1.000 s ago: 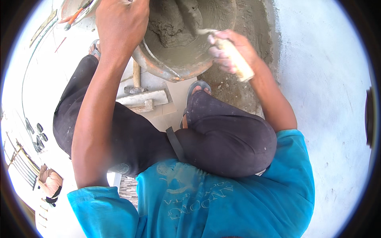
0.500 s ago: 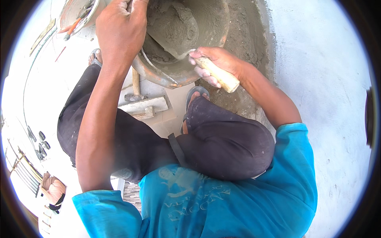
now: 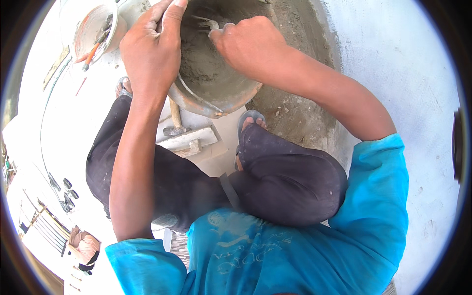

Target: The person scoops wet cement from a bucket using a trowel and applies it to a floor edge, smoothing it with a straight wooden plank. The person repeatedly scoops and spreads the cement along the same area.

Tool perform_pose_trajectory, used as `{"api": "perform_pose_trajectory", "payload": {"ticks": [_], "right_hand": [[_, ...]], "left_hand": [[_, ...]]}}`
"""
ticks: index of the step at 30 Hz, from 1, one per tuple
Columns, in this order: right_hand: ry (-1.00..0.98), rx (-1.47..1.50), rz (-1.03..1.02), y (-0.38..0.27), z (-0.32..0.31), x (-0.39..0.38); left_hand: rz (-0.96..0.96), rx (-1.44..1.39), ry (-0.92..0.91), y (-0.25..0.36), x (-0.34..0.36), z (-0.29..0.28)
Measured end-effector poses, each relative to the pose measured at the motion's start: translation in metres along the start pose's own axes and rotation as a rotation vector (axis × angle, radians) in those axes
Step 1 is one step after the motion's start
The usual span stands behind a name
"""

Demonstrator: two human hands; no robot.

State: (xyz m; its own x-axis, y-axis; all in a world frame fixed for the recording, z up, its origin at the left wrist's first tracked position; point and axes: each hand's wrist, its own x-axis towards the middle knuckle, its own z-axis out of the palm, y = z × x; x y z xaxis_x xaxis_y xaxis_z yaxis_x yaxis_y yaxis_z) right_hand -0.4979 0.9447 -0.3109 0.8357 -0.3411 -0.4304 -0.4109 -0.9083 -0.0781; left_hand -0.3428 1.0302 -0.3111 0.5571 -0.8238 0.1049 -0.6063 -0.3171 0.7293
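A round tub [image 3: 246,96] with a wire bail stands in front of me, holding wet grey mortar [image 3: 206,64]. My left hand [image 3: 151,54] is closed at the tub's left rim, thumb toward the inside; its fingertips are partly hidden. My right hand [image 3: 253,46] is wrapped round the handle of a trowel [image 3: 211,23] over the mortar. Only the trowel's metal neck and a bit of blade show; the fist covers its wooden handle. Below the tub, a hammer [image 3: 176,120] with a wooden handle and a plastering float [image 3: 189,141] lie on the floor.
A whitish bucket [image 3: 120,32] with tools stands at the upper left. Spilled mortar [image 3: 285,108] runs along the pale wall [image 3: 388,83] on the right. A thin cable [image 3: 41,132] and dark sandals [image 3: 69,189] lie at the left. My bent legs sit close below the tub.
My right hand has moved up and left, turning so its back now faces up and hides the trowel handle. The trowel is deeper over the tub. The view has shifted slightly.
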Motion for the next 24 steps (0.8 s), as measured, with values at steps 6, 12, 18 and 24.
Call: {"api": "perform_pose_trajectory", "payload": {"ticks": [6, 12, 18, 24], "right_hand": [[-0.052, 0.095, 0.077, 0.050, -0.005, -0.056], [0.069, -0.303, -0.142, -0.025, 0.016, 0.013], [0.297, -0.267, -0.073, -0.007, -0.003, -0.054], [-0.174, 0.147, 0.234, 0.038, 0.084, -0.066]], "left_hand": [[-0.218, -0.020, -0.039, 0.000, 0.008, -0.004], [0.165, 0.022, 0.064, -0.017, 0.004, 0.005], [0.093, -0.060, -0.089, 0.023, 0.006, -0.008], [0.132, -0.212, 0.019, 0.014, 0.007, 0.008]]}}
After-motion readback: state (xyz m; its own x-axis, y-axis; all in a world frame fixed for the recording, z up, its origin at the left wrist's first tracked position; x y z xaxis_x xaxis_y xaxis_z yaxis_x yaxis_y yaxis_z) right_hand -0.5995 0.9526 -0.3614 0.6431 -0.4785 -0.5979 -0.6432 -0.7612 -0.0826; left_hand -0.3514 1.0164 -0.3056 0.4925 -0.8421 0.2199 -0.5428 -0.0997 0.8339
